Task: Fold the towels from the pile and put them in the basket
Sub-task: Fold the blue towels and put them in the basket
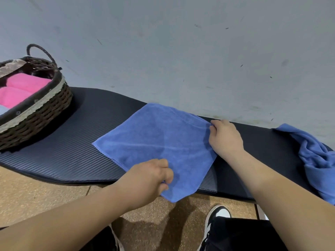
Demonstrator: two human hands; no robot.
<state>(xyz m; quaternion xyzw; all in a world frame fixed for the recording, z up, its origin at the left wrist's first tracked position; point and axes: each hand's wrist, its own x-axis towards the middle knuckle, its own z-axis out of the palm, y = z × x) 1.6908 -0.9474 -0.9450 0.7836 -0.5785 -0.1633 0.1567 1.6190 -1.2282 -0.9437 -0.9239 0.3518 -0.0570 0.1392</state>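
Black padded bench against a grey wall. At its centre a blue towel lies flat; left hand pinches its near corner at 6 o'clock, right hand pinches the 3 o'clock corner. Wicker basket with pink towels at 9 o'clock; crumpled blue pile at 3 o'clock.

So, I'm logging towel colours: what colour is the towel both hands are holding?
Blue: the towel shows best in the head view.

Bare indoor room: scuffed grey wall, speckled floor, padded bench.

Head view looks steeply down, close over the bench.
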